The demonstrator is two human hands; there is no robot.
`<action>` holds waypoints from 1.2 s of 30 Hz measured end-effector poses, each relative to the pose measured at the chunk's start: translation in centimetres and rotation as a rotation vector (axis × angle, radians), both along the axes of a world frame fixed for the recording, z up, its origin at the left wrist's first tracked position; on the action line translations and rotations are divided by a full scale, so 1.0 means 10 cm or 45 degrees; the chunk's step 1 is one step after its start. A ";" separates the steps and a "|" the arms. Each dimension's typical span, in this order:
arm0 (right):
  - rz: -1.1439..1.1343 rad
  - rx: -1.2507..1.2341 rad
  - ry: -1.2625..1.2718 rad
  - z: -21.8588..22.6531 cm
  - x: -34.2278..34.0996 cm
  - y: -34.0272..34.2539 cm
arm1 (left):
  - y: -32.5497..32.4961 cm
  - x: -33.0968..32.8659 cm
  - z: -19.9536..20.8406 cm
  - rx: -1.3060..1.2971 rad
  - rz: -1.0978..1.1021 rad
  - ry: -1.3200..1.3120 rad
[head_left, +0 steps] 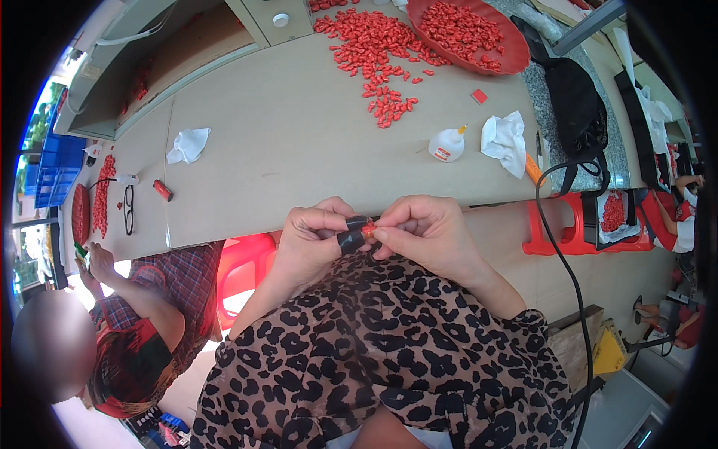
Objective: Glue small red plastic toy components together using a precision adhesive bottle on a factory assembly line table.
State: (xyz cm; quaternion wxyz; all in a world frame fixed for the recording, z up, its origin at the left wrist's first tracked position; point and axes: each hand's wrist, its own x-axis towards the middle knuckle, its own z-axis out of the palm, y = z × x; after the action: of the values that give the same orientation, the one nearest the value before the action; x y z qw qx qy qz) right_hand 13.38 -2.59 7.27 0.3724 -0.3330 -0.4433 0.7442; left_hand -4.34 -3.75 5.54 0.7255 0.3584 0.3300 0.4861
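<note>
My left hand (307, 238) and my right hand (434, 230) meet just off the table's near edge, above my lap. Black wraps cover the left thumb and forefinger tips. Between the fingertips of both hands is a small red piece (368, 231), partly hidden, its exact kind too small to make out. The left fingers pinch it from one side, and the right thumb and forefinger close on it from the other. Many similar small red pieces (366, 49) lie heaped on the far part of the table (284, 120).
A red dish (520, 56) of red pieces stands far right. Nearer are a white bottle (446, 147), crumpled tissue (502, 142), a red square (479, 96) and a black bag (576, 97). A black cable (570, 262) hangs at right. Another person (157, 307) sits at left.
</note>
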 end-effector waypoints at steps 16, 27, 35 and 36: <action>0.020 0.104 0.003 0.08 0.05 -0.02 | 0.04 -0.07 0.05 0.297 -0.054 0.157; 0.016 0.070 0.042 0.05 0.05 -0.01 | 0.03 -0.05 0.03 0.298 -0.046 0.196; 0.012 0.005 -0.010 0.06 0.04 0.00 | 0.04 -0.03 -0.01 0.215 -0.048 0.107; -0.014 -0.023 0.013 0.08 0.03 0.01 | 0.05 -0.02 -0.02 0.158 -0.056 0.006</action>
State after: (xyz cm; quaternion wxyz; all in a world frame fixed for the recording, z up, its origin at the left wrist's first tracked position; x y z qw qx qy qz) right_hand 13.64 -2.51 8.03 0.3759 -0.3349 -0.4326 0.7479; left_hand -4.57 -3.28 5.37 0.7115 0.4110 0.2930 0.4889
